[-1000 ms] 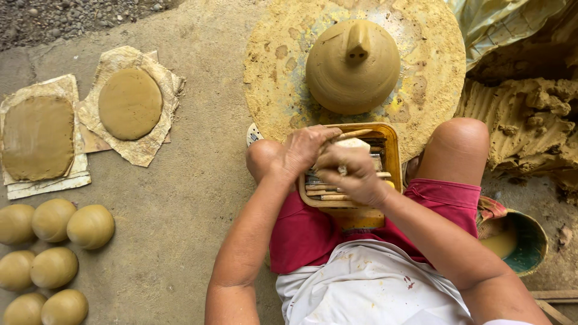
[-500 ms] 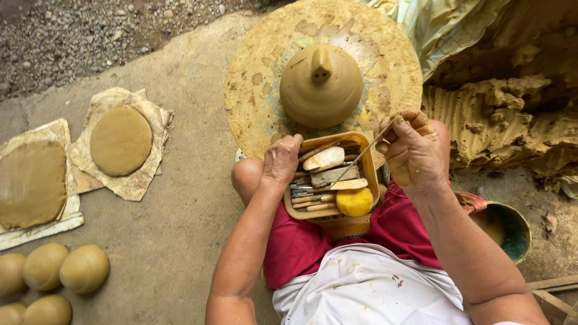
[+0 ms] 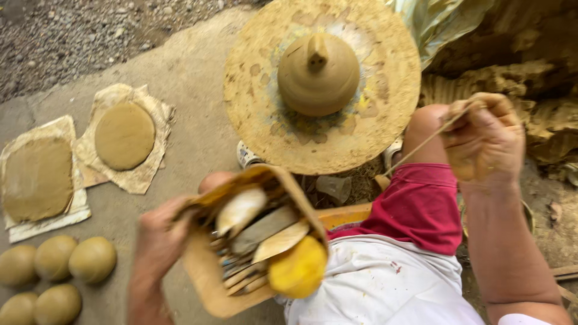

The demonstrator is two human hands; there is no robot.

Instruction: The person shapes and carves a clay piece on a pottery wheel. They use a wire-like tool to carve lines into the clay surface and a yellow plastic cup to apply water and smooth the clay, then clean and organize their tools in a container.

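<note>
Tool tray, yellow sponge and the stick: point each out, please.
tool tray [image 3: 208,283], head view, bare lower wall.
yellow sponge [image 3: 298,269], head view, its middle.
stick [image 3: 421,144], head view, mid-shaft below the right hand [image 3: 484,141].

Soft, even daylight throughout, with no hard shadows and no glare. Brightest on the pale concrete floor [image 3: 180,78] and the white apron [image 3: 385,289]; dimmer in the upper right corner. Heavy motion blur over the tool tray [image 3: 253,241], the yellow sponge [image 3: 298,271] and the left hand [image 3: 159,238]. Slight smear on the right hand [image 3: 484,141] too. Sharper on the clay form [image 3: 318,73] and wheel [image 3: 253,114]. Mild wide-angle bending near the edges.
</note>
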